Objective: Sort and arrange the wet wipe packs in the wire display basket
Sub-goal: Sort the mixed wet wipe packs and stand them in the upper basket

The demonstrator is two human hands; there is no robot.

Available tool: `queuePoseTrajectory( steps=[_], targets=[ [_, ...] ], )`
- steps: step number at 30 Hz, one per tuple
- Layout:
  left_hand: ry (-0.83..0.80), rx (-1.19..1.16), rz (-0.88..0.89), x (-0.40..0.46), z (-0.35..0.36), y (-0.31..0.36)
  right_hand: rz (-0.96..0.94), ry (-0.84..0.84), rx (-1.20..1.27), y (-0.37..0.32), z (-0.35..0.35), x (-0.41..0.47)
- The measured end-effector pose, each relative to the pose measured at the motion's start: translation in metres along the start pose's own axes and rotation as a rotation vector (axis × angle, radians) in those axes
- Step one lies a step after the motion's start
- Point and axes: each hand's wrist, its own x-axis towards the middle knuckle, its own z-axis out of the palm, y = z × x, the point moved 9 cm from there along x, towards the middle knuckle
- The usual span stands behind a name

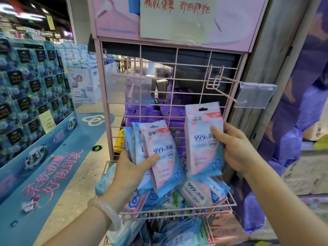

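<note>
My left hand (pixel 131 167) grips a fanned stack of pink-and-blue wet wipe packs (pixel 159 157) upright over the pink wire basket (pixel 177 213). My right hand (pixel 232 148) holds a single wet wipe pack (pixel 202 139) upright by its right edge, just below the empty display hook (pixel 223 86) on the rack's grid. More loose packs (pixel 200 192) lie jumbled in the basket beneath both hands.
A clear price-tag holder (pixel 255 95) caps the right hook; another (pixel 127 89) hangs at the left. A lower basket (pixel 177 233) holds blue packs. Stacked blue product displays (pixel 33 82) stand at the left, a grey pillar (pixel 266 86) at the right.
</note>
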Motion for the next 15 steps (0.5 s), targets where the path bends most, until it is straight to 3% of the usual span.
queuePoseTrajectory(
  steps=[5,11,15],
  targets=[
    [-0.066,0.016,-0.031,0.001,0.017,0.001,0.268,-0.052,0.004,0.046,0.051,-0.007],
    [-0.032,-0.082,-0.001,0.004,0.027,0.008,0.197,-0.009,-0.067,0.039,0.049,-0.005],
    [-0.024,-0.118,-0.050,0.006,0.026,0.002,0.151,0.057,0.086,0.023,0.020,0.000]
  ],
)
